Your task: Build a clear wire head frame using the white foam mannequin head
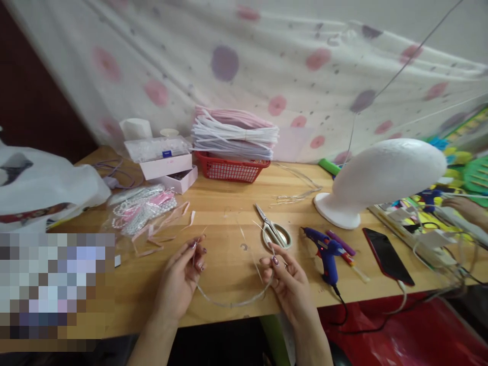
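Observation:
Between my hands hangs a thin, pale wrapped wire [232,305], bowed downward in a U near the table's front edge. My left hand [186,277] pinches one end between thumb and fingertips, and a fine strand sticks up past them. The other end is pinched in my right hand [285,272], where thin loose strands also show. Just beyond the right fingertips lie scissors [275,235] with pale handles, their blades pointing away. A blue glue gun [324,251] rests to the right of that hand.
A white foam head [385,178] lies tilted at the right, near a phone [388,255] on a cable. At the back, a red basket [232,170] carries pipe cleaners [236,133]. Bagged bead strings [147,208] lie left. Another person's hand [465,208] shows far right.

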Motion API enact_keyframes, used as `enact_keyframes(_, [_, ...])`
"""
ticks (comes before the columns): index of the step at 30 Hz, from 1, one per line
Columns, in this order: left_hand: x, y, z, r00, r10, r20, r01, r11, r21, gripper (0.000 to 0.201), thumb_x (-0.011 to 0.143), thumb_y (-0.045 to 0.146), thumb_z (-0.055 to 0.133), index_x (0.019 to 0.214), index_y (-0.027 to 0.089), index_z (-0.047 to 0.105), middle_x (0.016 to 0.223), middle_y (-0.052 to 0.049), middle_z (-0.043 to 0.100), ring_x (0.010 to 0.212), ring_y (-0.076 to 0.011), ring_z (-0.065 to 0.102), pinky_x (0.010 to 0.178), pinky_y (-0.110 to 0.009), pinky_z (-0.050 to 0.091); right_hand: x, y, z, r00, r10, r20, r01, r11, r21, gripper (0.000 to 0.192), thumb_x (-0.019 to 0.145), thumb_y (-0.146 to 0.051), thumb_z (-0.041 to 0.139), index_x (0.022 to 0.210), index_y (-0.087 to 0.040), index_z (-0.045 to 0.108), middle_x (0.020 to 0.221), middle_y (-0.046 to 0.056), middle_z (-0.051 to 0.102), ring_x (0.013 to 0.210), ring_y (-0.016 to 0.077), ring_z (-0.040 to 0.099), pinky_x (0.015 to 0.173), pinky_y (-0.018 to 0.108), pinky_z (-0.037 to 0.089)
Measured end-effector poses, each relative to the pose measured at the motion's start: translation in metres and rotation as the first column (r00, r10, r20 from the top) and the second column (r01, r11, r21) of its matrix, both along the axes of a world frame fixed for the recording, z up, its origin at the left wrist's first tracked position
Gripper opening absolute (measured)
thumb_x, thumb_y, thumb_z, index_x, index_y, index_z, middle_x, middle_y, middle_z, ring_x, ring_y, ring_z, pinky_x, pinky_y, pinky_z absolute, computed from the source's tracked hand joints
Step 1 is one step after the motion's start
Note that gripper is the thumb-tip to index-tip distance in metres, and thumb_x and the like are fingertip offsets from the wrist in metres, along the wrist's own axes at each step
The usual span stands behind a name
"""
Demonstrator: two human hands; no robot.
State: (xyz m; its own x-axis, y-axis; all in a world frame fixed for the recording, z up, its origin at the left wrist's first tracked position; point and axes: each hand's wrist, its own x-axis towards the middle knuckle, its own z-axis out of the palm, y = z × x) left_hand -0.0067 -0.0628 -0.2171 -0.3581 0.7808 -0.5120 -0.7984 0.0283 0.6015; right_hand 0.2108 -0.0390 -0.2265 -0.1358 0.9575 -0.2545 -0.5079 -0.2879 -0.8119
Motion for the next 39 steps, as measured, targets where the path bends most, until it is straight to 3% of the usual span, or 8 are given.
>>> enact_keyframes(5, [-0.003, -0.002, -0.007, 0.972, -0.036, -0.230, 0.042, 0.999, 0.021, 0.022, 0.060, 0.017, 0.078, 0.082, 0.010, 0.075, 0.074, -0.004, 0.069, 0.056, -0.0070, 0.056, 0.049, -0.016, 0.047, 0.003, -0.001, 0.000, 0.990, -0.034, 0.140, 0.032, 0.999, 0.019, 0.057, 0.064, -0.035, 0.091, 0.112, -0.018, 0.064, 0.088, 0.009, 0.078, 0.058, 0.0133, 0.070, 0.058, 0.024, 0.059])
enact_keyframes(10, [-0.010, -0.005, -0.008, 0.824, -0.141, -0.549, 0.111, 0.990, -0.088, 0.037, 0.059, 0.033, 0.080, 0.089, 0.013, 0.073, 0.066, 0.001, 0.065, 0.047, -0.0083, 0.051, 0.041, -0.019, 0.043, 0.001, -0.001, 0.002, 0.963, -0.022, 0.268, 0.018, 1.000, 0.016, 0.064, 0.066, -0.047, 0.087, 0.117, -0.019, 0.059, 0.097, 0.011, 0.077, 0.063, 0.0177, 0.072, 0.057, 0.029, 0.060])
enact_keyframes(14, [-0.024, -0.008, -0.016, 0.556, -0.239, -0.796, 0.123, 0.971, -0.205, 0.032, 0.070, 0.040, 0.072, 0.092, 0.017, 0.072, 0.072, -0.003, 0.069, 0.056, -0.0165, 0.061, 0.053, -0.028, 0.052, -0.001, 0.000, 0.006, 0.886, -0.018, 0.462, 0.008, 1.000, 0.023, 0.070, 0.067, -0.058, 0.081, 0.120, -0.019, 0.056, 0.093, 0.010, 0.076, 0.060, 0.0202, 0.071, 0.046, 0.029, 0.057])
enact_keyframes(17, [-0.033, -0.010, -0.023, 0.284, -0.164, -0.945, 0.049, 0.986, -0.157, 0.024, 0.076, 0.038, 0.065, 0.088, 0.019, 0.071, 0.088, -0.008, 0.072, 0.073, -0.0224, 0.067, 0.068, -0.033, 0.055, 0.002, -0.002, 0.008, 0.787, -0.006, 0.617, -0.038, 0.998, 0.058, 0.061, 0.073, -0.061, 0.074, 0.114, -0.019, 0.059, 0.076, 0.005, 0.072, 0.052, 0.0184, 0.066, 0.042, 0.027, 0.053])
enact_keyframes(20, [-0.037, -0.007, -0.024, 0.151, -0.118, -0.981, 0.055, 0.992, -0.111, 0.019, 0.078, 0.035, 0.059, 0.083, 0.021, 0.070, 0.088, -0.009, 0.072, 0.076, -0.0239, 0.068, 0.071, -0.035, 0.055, 0.009, -0.004, 0.004, 0.723, -0.044, 0.690, -0.040, 0.994, 0.105, 0.051, 0.080, -0.064, 0.064, 0.104, -0.020, 0.060, 0.059, -0.001, 0.065, 0.039, 0.0135, 0.054, 0.035, 0.023, 0.043])
enact_keyframes(26, [-0.043, 0.010, -0.015, 0.125, -0.145, -0.982, 0.119, 0.984, -0.130, 0.023, 0.078, 0.039, 0.055, 0.079, 0.021, 0.070, 0.082, -0.009, 0.074, 0.070, -0.0243, 0.069, 0.066, -0.037, 0.056, 0.007, 0.004, -0.012, 0.772, -0.117, 0.624, 0.023, 0.987, 0.157, 0.042, 0.078, -0.063, 0.067, 0.091, -0.023, 0.061, 0.059, 0.000, 0.064, 0.039, 0.0155, 0.056, 0.033, 0.023, 0.040])
enact_keyframes(31, [-0.051, 0.020, -0.001, 0.104, -0.118, -0.988, 0.138, 0.985, -0.103, 0.022, 0.079, 0.038, 0.055, 0.081, 0.022, 0.070, 0.086, -0.009, 0.075, 0.070, -0.0230, 0.068, 0.060, -0.033, 0.057, -0.001, 0.016, -0.004, 0.813, -0.070, 0.578, -0.048, 0.981, 0.187, 0.043, 0.080, -0.053, 0.069, 0.111, -0.024, 0.065, 0.092, 0.009, 0.075, 0.066, 0.0222, 0.071, 0.050, 0.030, 0.054])
enact_keyframes(39, [-0.056, 0.008, -0.019, 0.072, -0.212, -0.975, 0.165, 0.966, -0.198, 0.021, 0.077, 0.040, 0.056, 0.080, 0.023, 0.069, 0.076, -0.006, 0.075, 0.064, -0.0240, 0.069, 0.062, -0.034, 0.055, 0.033, 0.034, 0.031, 0.492, -0.187, 0.850, -0.148, 0.944, 0.294, 0.033, 0.085, -0.050, 0.059, 0.086, -0.019, 0.068, 0.080, 0.009, 0.073, 0.074, 0.0248, 0.069, 0.068, 0.036, 0.051])
